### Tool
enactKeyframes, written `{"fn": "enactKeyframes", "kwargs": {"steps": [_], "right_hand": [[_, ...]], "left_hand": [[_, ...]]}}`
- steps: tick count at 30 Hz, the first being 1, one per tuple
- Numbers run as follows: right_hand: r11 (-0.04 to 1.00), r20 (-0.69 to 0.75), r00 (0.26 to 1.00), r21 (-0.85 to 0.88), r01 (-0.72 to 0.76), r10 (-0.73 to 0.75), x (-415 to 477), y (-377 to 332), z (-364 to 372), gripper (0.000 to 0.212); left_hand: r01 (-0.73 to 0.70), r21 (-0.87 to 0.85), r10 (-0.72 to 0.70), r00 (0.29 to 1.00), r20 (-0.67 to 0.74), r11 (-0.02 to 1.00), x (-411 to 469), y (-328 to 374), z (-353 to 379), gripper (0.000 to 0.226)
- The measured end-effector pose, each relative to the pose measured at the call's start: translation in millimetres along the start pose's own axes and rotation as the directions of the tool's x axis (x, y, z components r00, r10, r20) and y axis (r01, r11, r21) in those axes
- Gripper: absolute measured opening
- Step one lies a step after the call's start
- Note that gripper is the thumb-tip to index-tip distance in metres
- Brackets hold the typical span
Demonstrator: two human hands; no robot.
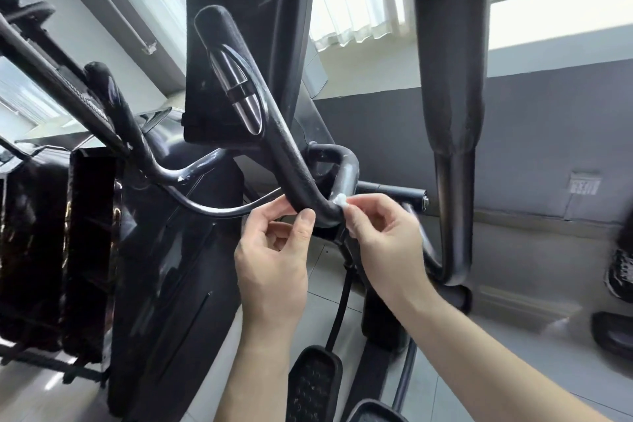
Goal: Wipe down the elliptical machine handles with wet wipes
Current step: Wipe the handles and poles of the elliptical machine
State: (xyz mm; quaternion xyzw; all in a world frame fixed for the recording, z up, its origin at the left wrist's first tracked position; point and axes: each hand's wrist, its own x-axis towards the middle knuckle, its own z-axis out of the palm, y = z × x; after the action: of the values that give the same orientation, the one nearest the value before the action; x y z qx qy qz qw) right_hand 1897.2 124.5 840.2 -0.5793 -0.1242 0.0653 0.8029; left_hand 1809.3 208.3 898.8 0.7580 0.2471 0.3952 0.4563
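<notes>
A black foot pedal [313,384] sat low in the middle of the frame, closest of all. Just above it, the left hand [274,257] had its fingers [304,221] curled round the low bend of the black handle [281,154] and held it. Right beside it, the right hand [385,236] had its fingers [354,216] pinched tight on a small white wet wipe [341,199]. The wipe was bunched up tiny and pressed on the handle, just right of the bend, in the middle of the frame. The handle went up and to the left, with a shiny metal patch [239,92] on it. Farther back, on the right, stood a tall black bar [448,79]. Behind that was a bright window [561,10] at the upper right
</notes>
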Motion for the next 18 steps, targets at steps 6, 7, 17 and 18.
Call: {"fn": "enactKeyframes", "kwargs": {"steps": [6, 7, 17, 18], "right_hand": [[0.999, -0.111, 0.994, -0.038, -0.030, 0.026, 31, 13, 2, 0.008], [0.998, -0.122, 0.991, -0.030, -0.049, 0.046, 38, 15, 1, 0.008], [0.978, 0.047, 0.998, 0.204, -0.051, 0.042, -19, -1, 2, 0.008], [0.978, 0.058, 0.998, 0.207, -0.030, 0.018, -21, -4, 3, 0.008]], "left_hand": [[0.002, 0.010, -0.002, 1.000, -0.005, 1.000, -1, 1, 0, 0.015], [0.001, 0.009, -0.001, 1.000, -0.005, 1.000, -1, 1, 0, 0.015], [0.020, 0.010, -0.020, 0.999, -0.025, 1.000, -4, 1, 1, 0.017], [0.025, 0.006, -0.025, 0.999, -0.024, 1.000, -4, 2, 1, 0.016]]}}
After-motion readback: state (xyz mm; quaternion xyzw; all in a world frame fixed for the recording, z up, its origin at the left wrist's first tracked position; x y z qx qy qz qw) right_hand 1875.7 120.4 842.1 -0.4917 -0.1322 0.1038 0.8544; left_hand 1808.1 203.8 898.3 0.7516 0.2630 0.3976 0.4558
